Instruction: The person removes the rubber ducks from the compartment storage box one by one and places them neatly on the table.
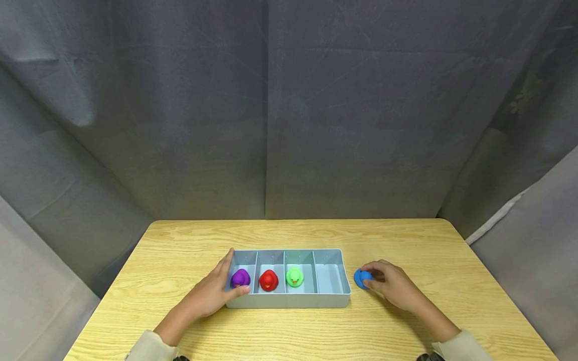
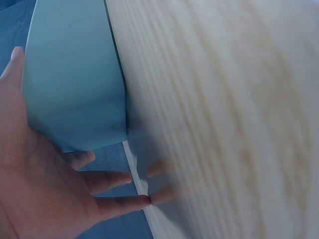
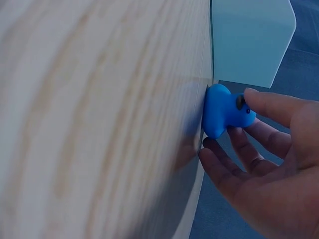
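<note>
A grey divided box (image 1: 288, 301) stands on the table with one toy duck in each of three compartments. From the left these are a purple duck (image 1: 241, 277), a red duck (image 1: 268, 281) and a light green duck (image 1: 295, 277). My left hand (image 1: 212, 293) rests against the box's left end, fingers straight along that side and thumb over the front rim. Right of the box, my right hand (image 1: 392, 283) pinches a blue rubber duck (image 3: 219, 112) by its head. The duck's base is right at the tabletop in the right wrist view.
The fourth compartment (image 1: 329, 278), at the box's right end, has a bare floor. Light wood-grain table (image 1: 289, 331) lies under everything. Grey curtains (image 1: 289, 125) hang behind the table's far edge and along both sides.
</note>
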Demonstrator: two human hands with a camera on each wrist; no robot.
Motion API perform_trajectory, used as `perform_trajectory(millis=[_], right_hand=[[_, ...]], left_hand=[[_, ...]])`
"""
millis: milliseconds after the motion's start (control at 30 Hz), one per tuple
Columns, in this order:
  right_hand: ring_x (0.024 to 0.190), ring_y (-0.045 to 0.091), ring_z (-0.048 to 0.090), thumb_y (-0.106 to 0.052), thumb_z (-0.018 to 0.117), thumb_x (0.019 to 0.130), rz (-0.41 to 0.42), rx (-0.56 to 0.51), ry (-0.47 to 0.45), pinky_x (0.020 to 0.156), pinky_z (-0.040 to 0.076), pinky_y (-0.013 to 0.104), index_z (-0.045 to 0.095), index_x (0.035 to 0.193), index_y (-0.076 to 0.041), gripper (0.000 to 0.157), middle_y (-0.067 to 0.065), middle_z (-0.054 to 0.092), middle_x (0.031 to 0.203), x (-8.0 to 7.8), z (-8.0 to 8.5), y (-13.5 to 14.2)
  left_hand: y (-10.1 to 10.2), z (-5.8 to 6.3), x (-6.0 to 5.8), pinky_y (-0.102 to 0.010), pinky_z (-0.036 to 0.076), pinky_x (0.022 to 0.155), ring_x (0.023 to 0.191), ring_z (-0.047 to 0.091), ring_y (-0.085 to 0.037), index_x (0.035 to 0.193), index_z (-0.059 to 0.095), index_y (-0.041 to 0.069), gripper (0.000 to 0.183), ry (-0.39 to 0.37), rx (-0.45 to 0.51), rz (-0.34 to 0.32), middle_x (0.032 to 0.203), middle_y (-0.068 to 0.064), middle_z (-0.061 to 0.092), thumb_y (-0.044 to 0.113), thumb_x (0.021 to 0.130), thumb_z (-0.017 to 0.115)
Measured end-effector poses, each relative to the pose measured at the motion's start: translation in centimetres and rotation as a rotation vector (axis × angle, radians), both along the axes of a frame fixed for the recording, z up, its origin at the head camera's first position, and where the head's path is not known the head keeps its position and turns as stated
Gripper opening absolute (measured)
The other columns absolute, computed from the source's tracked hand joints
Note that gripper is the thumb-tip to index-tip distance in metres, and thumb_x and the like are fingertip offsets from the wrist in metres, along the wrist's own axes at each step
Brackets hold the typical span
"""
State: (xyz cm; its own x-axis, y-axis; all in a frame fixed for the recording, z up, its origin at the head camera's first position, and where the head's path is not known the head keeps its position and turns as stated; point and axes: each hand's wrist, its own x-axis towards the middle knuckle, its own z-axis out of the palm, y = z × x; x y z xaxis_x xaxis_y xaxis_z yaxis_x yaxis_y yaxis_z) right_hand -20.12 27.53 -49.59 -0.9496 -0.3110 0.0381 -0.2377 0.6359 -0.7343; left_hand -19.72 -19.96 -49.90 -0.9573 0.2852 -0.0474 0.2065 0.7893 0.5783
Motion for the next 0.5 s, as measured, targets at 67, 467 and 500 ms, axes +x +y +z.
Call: perform_trajectory(millis=[67,467,500], right_hand=[[0.107,0.028,0.067,-0.012,0.072,0.097,0.000,-0.004,-0.006,0.090,0.059,0.040,0.069,0.122,0.000,0.028,0.009,0.064,0.115,-0.01,-0.01,0.01],[0.109,0.030,0.067,-0.014,0.073,0.097,-0.013,-0.010,-0.014,0.091,0.059,0.040,0.068,0.122,0.000,0.029,0.010,0.065,0.116,-0.13,0.26,0.04],[0.110,0.031,0.067,-0.014,0.073,0.097,-0.016,-0.012,-0.016,0.092,0.059,0.040,0.068,0.122,0.000,0.029,0.010,0.065,0.116,-0.15,0.30,0.04]], left_hand=[[0.04,0.07,0.04,-0.067,0.031,0.117,0.152,0.026,-0.046,0.167,-0.004,0.019,0.111,-0.003,-0.002,0.004,0.172,-0.016,0.010,0.067,0.093,0.063],[0.04,0.09,0.04,-0.067,0.030,0.117,0.152,0.025,-0.046,0.167,-0.004,0.019,0.110,-0.003,-0.005,0.001,0.172,-0.016,0.010,0.067,0.093,0.063],[0.04,0.09,0.03,-0.067,0.030,0.116,0.152,0.025,-0.046,0.167,-0.003,0.019,0.110,-0.002,-0.004,0.001,0.172,-0.017,0.010,0.067,0.093,0.062]])
